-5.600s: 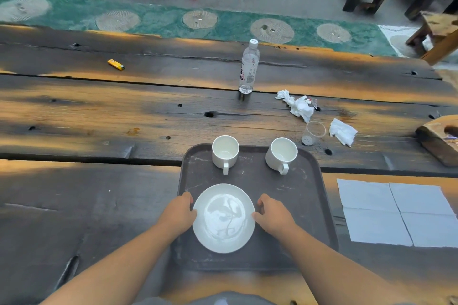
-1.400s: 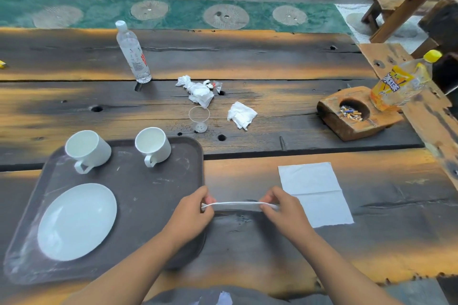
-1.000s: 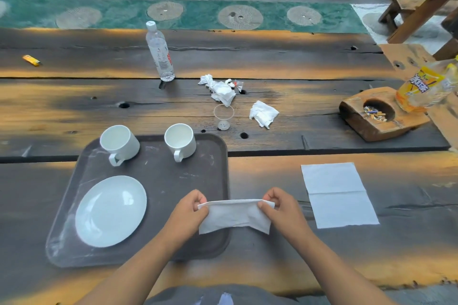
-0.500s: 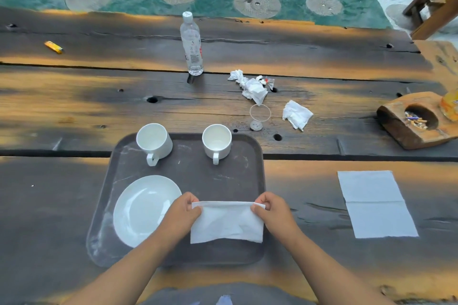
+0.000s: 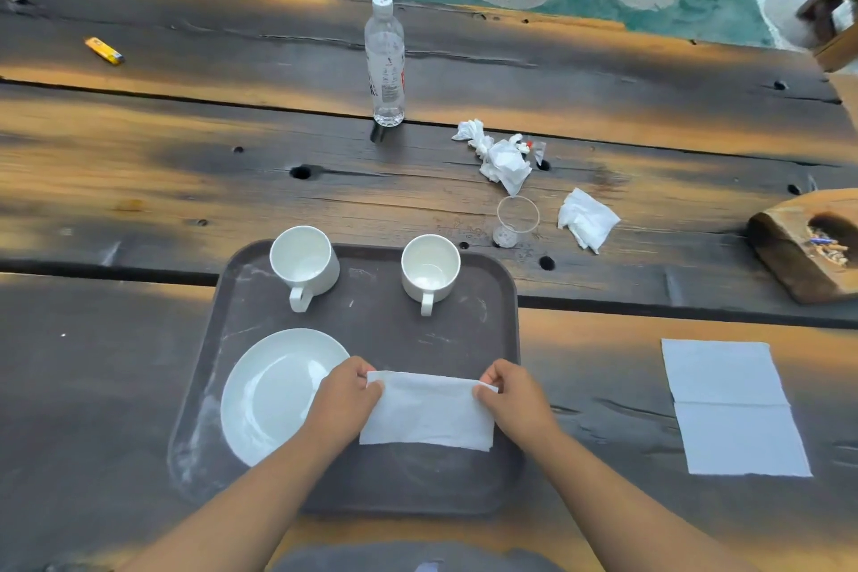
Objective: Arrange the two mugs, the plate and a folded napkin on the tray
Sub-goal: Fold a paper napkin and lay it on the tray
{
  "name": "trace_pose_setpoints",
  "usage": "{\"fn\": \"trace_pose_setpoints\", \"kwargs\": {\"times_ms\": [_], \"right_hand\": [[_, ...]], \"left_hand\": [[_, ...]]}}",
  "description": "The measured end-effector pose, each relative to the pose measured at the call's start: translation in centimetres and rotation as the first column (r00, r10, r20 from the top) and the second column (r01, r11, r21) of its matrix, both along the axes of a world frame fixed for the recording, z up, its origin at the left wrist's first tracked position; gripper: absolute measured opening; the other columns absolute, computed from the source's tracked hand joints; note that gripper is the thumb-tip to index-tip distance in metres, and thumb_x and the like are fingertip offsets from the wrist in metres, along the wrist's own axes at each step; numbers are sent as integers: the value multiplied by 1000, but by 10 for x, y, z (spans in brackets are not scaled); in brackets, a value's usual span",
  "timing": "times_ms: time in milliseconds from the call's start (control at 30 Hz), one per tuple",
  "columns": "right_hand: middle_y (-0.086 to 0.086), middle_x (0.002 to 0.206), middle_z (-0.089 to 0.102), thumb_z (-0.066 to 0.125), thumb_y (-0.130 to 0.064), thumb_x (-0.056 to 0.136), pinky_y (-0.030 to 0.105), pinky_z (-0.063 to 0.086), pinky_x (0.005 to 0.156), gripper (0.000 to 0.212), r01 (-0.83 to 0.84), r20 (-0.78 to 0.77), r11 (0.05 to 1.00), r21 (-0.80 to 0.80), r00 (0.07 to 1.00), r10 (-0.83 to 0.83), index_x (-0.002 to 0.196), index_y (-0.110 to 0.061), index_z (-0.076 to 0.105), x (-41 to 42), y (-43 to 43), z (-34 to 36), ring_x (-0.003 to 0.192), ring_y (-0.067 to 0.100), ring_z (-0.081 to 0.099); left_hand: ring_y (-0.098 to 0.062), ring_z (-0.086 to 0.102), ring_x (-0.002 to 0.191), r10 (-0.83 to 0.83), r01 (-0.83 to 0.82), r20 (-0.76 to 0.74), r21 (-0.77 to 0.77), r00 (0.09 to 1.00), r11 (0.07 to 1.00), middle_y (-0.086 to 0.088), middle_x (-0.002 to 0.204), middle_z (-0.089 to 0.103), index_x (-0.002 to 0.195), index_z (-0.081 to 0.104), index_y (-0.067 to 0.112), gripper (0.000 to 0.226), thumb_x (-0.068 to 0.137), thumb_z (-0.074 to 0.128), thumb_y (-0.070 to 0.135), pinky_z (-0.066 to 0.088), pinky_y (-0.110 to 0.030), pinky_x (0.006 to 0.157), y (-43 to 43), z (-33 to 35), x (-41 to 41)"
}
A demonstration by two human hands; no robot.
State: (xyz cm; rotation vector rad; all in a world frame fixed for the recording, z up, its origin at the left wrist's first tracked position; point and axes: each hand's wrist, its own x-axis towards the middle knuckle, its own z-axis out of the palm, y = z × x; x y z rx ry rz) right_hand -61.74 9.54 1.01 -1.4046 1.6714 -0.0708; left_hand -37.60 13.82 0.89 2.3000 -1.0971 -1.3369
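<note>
A dark brown tray [image 5: 371,339] lies on the wooden table before me. Two white mugs stand at its far edge, one on the left [image 5: 304,262] and one on the right [image 5: 431,268], handles toward me. A white plate [image 5: 271,395] sits at the tray's near left. My left hand [image 5: 346,399] and my right hand [image 5: 513,397] each pinch a top corner of a folded white napkin [image 5: 429,416], held over the tray's near right part, right of the plate. My left hand overlaps the plate's right edge.
A second napkin [image 5: 733,409] lies flat on the table to the right. Beyond the tray stand a water bottle [image 5: 384,60] and a clear plastic cup [image 5: 515,221], with crumpled tissues [image 5: 501,158] nearby. A wooden ashtray block [image 5: 808,242] sits far right, a yellow lighter [image 5: 104,51] far left.
Both hands left the plate, took up and folded a napkin right of the tray, then carried it left over the tray beside the plate.
</note>
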Motion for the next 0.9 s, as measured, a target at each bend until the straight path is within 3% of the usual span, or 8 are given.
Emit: {"fn": "trace_pose_setpoints", "kwargs": {"times_ms": [300, 567, 900], "right_hand": [[-1, 82, 62, 58, -20, 97, 23, 41, 58, 19, -24, -80, 1000, 0, 997, 24, 79, -21, 52, 6, -5, -1, 75, 13, 55], [0, 84, 63, 58, -21, 97, 23, 40, 59, 19, -23, -89, 1000, 10, 996, 24, 79, -23, 51, 8, -8, -2, 77, 13, 57], [-3, 83, 63, 61, -20, 96, 23, 42, 59, 15, -28, -78, 1000, -2, 997, 28, 82, -22, 56, 4, -11, -4, 76, 12, 58]], "left_hand": [[-16, 50, 67, 13, -10, 91, -32, 996, 999, 1, 72, 57, 84, 56, 15, 8, 92, 58, 14, 39, -28, 56, 1, -6, -8], [-21, 54, 71, 9, -4, 124, -35, 992, 999, -10, 80, 66, 89, 58, 13, 2, 91, 57, 13, 42, -32, 61, 0, -6, -11], [-18, 53, 70, 21, -14, 155, -46, 988, 999, 1, 73, 59, 91, 57, 13, 4, 92, 61, 14, 42, -31, 60, -3, -3, -14]]}}
